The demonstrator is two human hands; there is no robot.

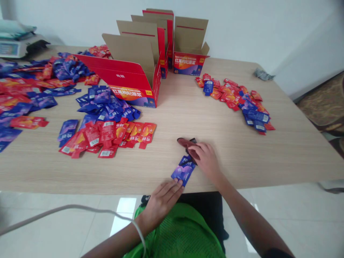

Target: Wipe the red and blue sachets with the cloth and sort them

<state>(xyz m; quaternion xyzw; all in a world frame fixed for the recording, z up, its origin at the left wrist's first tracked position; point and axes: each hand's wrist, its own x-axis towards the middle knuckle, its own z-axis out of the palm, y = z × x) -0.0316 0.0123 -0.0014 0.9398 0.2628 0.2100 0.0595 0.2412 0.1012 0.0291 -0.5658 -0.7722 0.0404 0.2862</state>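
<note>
A blue sachet (182, 173) lies near the table's front edge, partly overlapped at its upper end by dark sunglasses (183, 142) with reddish-brown lenses. My right hand (206, 159) is closed, its thumb and fingers pinching the sunglasses by the nearer lens. On the sachet's lower end rest the fingertips of my left hand (164, 197); those fingers are stretched out flat, and the thumb is hidden. To the left, a heap of red sachets (108, 133) lies in front of a heap of blue sachets (109, 104).
Open red cartons (133, 94) stand in a row toward the back, with another open carton (188, 64) beside them. Mixed sachets form a pile (236, 95) at right and a larger spread (34, 86) at far left. A cable (80, 207) crosses below the table edge.
</note>
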